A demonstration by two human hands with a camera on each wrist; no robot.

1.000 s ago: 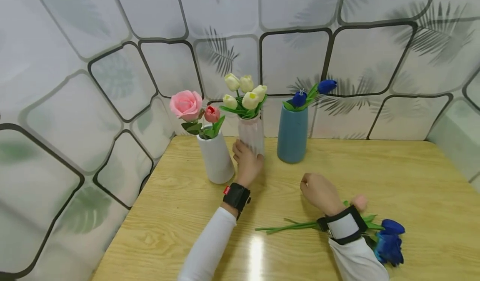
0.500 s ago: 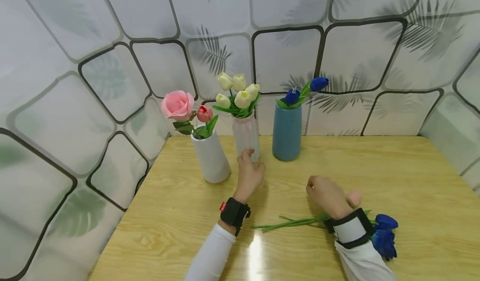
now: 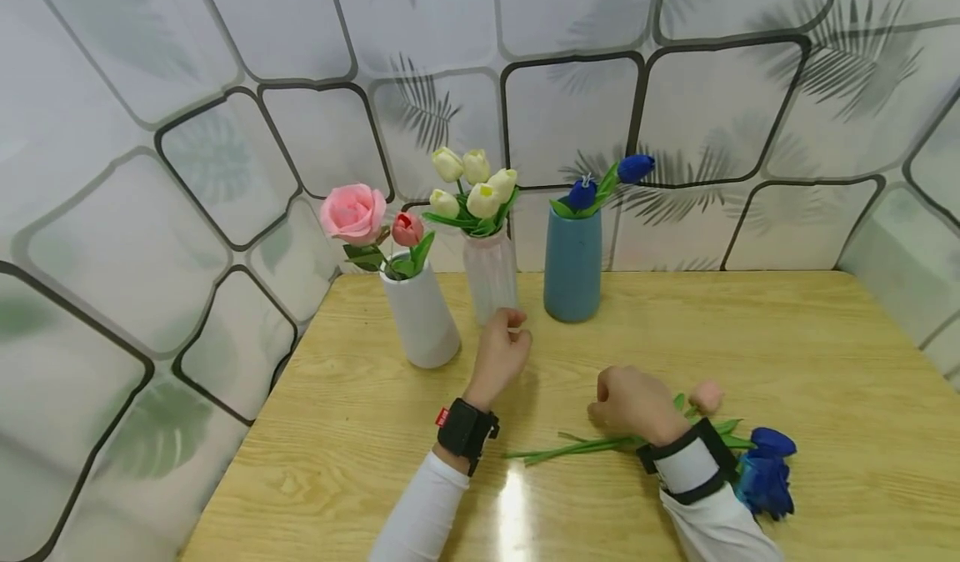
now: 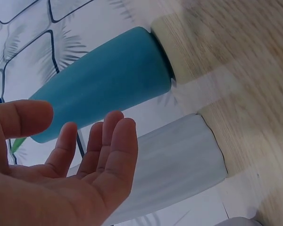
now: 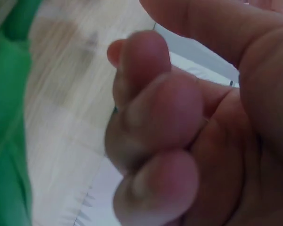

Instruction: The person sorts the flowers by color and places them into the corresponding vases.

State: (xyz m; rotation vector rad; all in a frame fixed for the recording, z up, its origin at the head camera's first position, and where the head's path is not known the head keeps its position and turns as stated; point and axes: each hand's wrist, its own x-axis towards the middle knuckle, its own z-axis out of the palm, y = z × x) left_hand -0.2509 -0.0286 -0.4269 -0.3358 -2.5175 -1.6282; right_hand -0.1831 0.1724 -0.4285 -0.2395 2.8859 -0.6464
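My left hand point(image 3: 500, 352) is just in front of a pale pink ribbed vase point(image 3: 489, 274) of cream tulips point(image 3: 480, 191). Its fingers are loosely bent and hold nothing; the left wrist view shows a gap between thumb and fingers. My right hand point(image 3: 633, 403) hovers over flower stems point(image 3: 577, 447) on the table, its fingers loosely curled around nothing in the right wrist view. Past its wrist lie a pink tulip point(image 3: 707, 396), a blue tulip point(image 3: 773, 442) and a blue rose point(image 3: 765, 484). A green leaf point(image 5: 9, 127) is close beside that hand.
Left of the pale vase stands a white vase point(image 3: 423, 316) with a pink rose point(image 3: 353, 213) and a red-pink tulip point(image 3: 407, 228). To its right is a blue vase point(image 3: 573, 270) with blue tulips point(image 3: 636, 168). A patterned wall covering point(image 3: 570, 120) rises behind the wooden table point(image 3: 810, 337).
My left hand has come back from the pale vase, which its fingers were around. The right hand shifted slightly right, then back left and nearer to me. The head view turned a little.
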